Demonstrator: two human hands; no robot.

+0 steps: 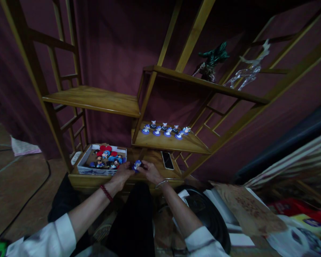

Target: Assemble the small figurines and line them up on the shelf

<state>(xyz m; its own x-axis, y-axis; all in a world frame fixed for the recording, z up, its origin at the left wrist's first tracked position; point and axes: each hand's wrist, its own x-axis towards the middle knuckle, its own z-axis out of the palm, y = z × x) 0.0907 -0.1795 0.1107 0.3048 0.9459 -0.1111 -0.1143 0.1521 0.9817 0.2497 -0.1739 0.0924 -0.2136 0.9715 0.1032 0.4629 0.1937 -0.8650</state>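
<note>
Between my two hands is a small purple-and-white figurine, held upright just in front of the lowest shelf. My left hand is closed on its left side, and my right hand pinches it from the right. To the left, an open cardboard box holds several small figurines in red, blue and black. On the shelf above and to the right stand two rows of figurines: purple-and-white ones in front, dark ones behind.
A phone lies on the bottom shelf right of my hands. Higher up stand a clear deer statuette and a dark green sculpture. A bare wooden shelf juts out at left. Papers and a round black object sit at lower right.
</note>
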